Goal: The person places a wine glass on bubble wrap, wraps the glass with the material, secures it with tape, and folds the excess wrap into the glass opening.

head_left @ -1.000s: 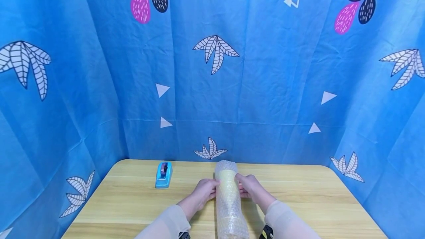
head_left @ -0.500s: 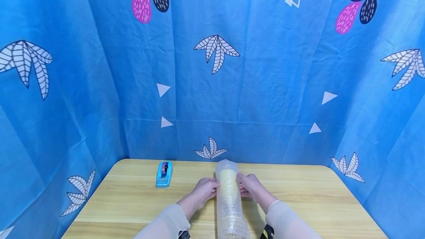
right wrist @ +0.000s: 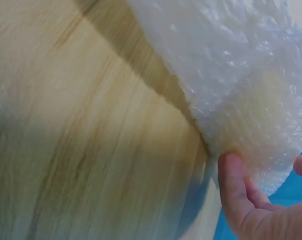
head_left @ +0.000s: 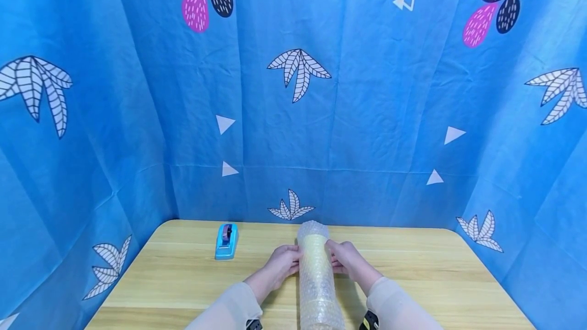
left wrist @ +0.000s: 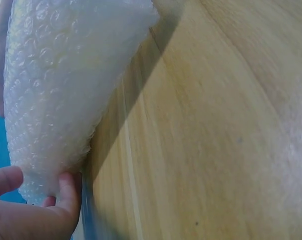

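Observation:
A long roll of clear bubble wrap [head_left: 316, 281] lies lengthwise on the wooden table, with something pale yellow showing through its layers. My left hand [head_left: 279, 266] grips its left side near the far end, thumb higher and fingers low against the side. Opposite it, my right hand [head_left: 352, 260] holds the right side in the same way. In the left wrist view the bubble wrap [left wrist: 60, 95] sits between the thumb and fingers of the left hand [left wrist: 38, 215]. The right wrist view has the right hand [right wrist: 261, 215] around the bubble wrap [right wrist: 241, 90]; the roll's underside is hidden.
A blue tape dispenser [head_left: 227, 242] with a tape roll in it stands on the table [head_left: 408, 269] at the back left. Blue patterned cloth [head_left: 293, 136] hangs behind the table and along both sides.

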A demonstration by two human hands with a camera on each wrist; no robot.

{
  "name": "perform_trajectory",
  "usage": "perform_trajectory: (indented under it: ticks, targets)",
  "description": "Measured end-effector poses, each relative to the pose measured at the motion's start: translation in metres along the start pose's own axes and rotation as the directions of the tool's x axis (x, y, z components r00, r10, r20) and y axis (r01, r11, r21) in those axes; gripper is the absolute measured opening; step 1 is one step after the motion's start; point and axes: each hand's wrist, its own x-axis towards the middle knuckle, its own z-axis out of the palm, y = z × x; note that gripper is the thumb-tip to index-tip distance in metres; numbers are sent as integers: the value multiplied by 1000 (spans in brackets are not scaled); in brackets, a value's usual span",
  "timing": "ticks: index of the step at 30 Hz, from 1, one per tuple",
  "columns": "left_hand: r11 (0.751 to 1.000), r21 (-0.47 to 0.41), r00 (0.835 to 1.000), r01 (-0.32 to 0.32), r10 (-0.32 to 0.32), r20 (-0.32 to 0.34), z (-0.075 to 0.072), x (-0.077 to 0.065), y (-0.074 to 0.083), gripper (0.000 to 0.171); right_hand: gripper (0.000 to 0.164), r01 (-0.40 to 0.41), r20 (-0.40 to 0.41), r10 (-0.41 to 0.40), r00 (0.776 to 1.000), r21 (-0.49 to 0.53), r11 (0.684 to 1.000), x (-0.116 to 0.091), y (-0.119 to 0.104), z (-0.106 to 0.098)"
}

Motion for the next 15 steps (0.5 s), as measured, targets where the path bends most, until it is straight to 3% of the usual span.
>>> perform_trajectory:
  ticks: [15]
  targets:
    - [1000,6,1000,0,0,-2,-1,3,-3,42,24,-3,-21,4,1000,31,1000,0,-1,1]
